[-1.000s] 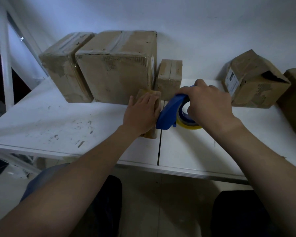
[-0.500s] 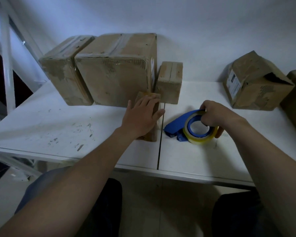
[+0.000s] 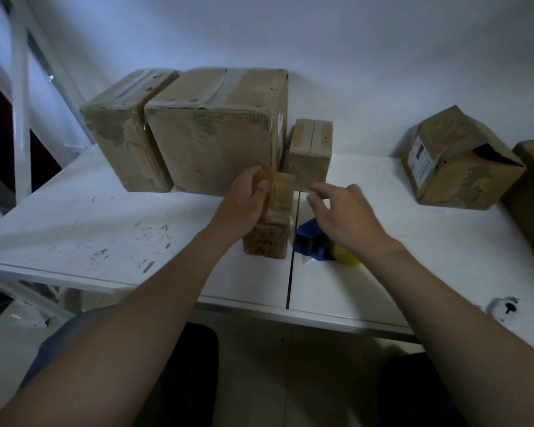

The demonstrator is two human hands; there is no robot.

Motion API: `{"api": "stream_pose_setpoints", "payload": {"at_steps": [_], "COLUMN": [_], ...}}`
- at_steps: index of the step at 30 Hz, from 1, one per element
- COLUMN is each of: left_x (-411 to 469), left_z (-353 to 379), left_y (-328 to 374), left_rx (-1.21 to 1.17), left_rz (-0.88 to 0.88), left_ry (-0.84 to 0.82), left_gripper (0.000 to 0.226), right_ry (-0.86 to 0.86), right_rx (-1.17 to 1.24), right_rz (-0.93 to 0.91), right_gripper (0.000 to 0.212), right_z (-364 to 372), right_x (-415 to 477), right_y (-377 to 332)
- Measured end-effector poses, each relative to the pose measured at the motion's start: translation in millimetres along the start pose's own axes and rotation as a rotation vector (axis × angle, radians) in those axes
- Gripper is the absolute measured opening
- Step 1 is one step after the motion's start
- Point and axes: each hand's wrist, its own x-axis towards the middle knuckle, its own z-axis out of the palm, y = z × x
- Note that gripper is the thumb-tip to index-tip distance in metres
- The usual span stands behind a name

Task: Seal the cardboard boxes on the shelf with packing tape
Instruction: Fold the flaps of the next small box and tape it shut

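Small brown cardboard box [image 3: 270, 229]: upright on white shelf [image 3: 105, 229], near centre, just left of blue tape dispenser with yellow roll [image 3: 312, 245].
Left hand [image 3: 244, 208]: grip wrapped round box top-left edge.
Right hand [image 3: 342, 217]: grip wide, empty, above dispenser.
Box likely light, stiff at corners, taped faces slippery; hold at edges.

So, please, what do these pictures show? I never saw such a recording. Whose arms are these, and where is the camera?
No machine here: these are a person's two bare arms. Every picture comes from one camera worn on the head, looking down. The left hand grips a small brown cardboard box on the white shelf. The right hand is open and empty, above a blue plastic tape dispenser with a yellow tape roll. Behind stands a large taped brown cardboard box; at right, a dented brown cardboard box.
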Motion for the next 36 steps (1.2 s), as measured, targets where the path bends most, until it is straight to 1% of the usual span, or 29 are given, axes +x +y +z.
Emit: {"api": "stream_pose_setpoints", "payload": {"at_steps": [2,4,7,10,12,15,17,19,20,23,25,28,31,33,36], "left_x": [-5,-11,-24,-36,-40,-43,-41,-36,-34,-29,-31,-32,-29,-30,-34], "left_z": [-2,0,-3,-9,-10,-11,-11,-9,-8,-1,2,0,-2,-3,-4], "left_y": [-2,-6,-9,-9,-12,-22,-27,-29,-28,-27,-27,-30,-33,-36,-34], "left_rx": [-0.05,-0.089,-0.076,-0.013,0.058,0.092,0.101,0.067,0.025,-0.038,-0.045,-0.218,-0.335,-0.385,-0.442], "left_rz": [-0.094,-0.163,-0.163,-0.146,-0.176,-0.197,-0.209,-0.235,-0.253,-0.258,-0.244,-0.267,-0.294,-0.287,-0.299], "left_ry": [0.004,-0.008,-0.006,-0.013,0.008,0.081,0.086,0.11,0.125,0.183,0.184,0.097,0.003,-0.02,-0.029], "left_gripper": [0.044,0.047,0.049,0.044,0.045,0.048,0.05,0.05,0.048,0.045,0.05,0.057,0.053,0.05,0.046], "right_ry": [-0.023,-0.037,0.007,0.029,0.011,-0.016,-0.023,-0.043,-0.045,0.02,0.027,-0.068,-0.142,-0.139,-0.105], "right_rx": [0.029,-0.014,0.001,-0.01,-0.059,0.013,0.017,-0.077,-0.167,-0.448,-0.508,-0.392,-0.129,0.05,0.297], "right_rz": [-0.036,-0.072,-0.089,-0.117,-0.138,-0.1,-0.057,-0.043,-0.047,-0.076,-0.066,0.026,0.129,0.173,0.217], "right_gripper": [0.034,0.04,0.043,0.038,0.036,0.032,0.033,0.037,0.04,0.053,0.059,0.064,0.053,0.044,0.042], "right_z": [13,23,33,42,46,54,58,61,62,73,82,85,88,93,96], "right_x": [-3,-1,5,5,4,5,7,9,9,12,14,19,27,28,26], "right_y": [-17,-28,-36,-42,-45,-49,-50,-54,-57,-67,-71,-65,-58,-56,-58]}}
